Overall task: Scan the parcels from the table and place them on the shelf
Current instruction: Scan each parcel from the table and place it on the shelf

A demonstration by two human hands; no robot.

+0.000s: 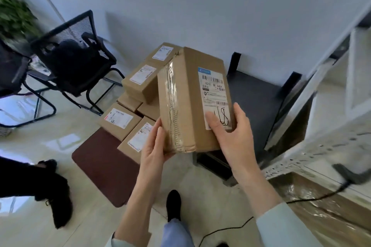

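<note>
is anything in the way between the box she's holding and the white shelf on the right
Nothing visible blocks it. Both hands, left and right, hold the box up in open air, and the gap across to the white shelf on the right looks free. The black scanner and its cable lie on the nearest edge.

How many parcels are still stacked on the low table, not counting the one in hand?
6 visible: top rear, one leaning below it, two small ones mid-stack, and two front ones. The held parcel may hide more.
</note>
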